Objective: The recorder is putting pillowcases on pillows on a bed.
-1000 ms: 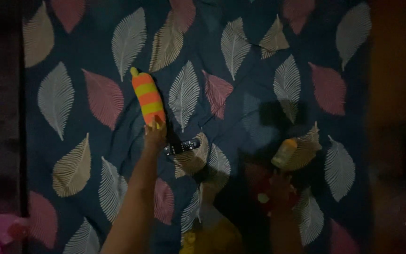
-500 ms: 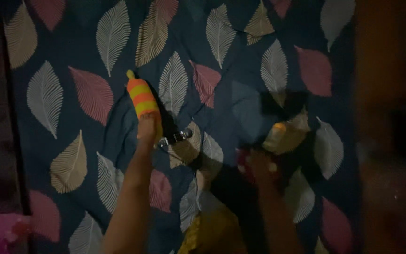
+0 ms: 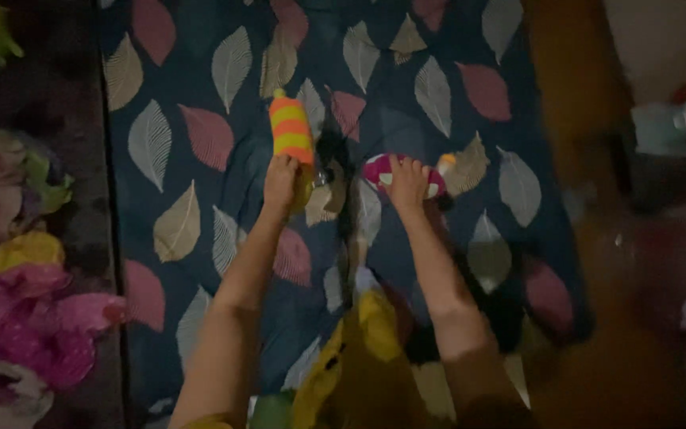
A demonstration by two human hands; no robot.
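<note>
I see the left hand (image 3: 279, 181) clasped around the lower end of an orange-and-yellow striped cylindrical toy (image 3: 292, 131) lying on the dark blue leaf-patterned cloth (image 3: 200, 95). The right hand (image 3: 406, 181) presses down, fingers spread, on a pink-and-white rounded toy (image 3: 379, 168) just beside it

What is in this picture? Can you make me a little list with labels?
left hand: holds the bottom end of an orange and yellow striped toy
right hand: rests on a pink and white toy
surface: dark blue leaf-print cloth
left side: pile of pink and yellow fabric
picture: dim, blurry
</note>
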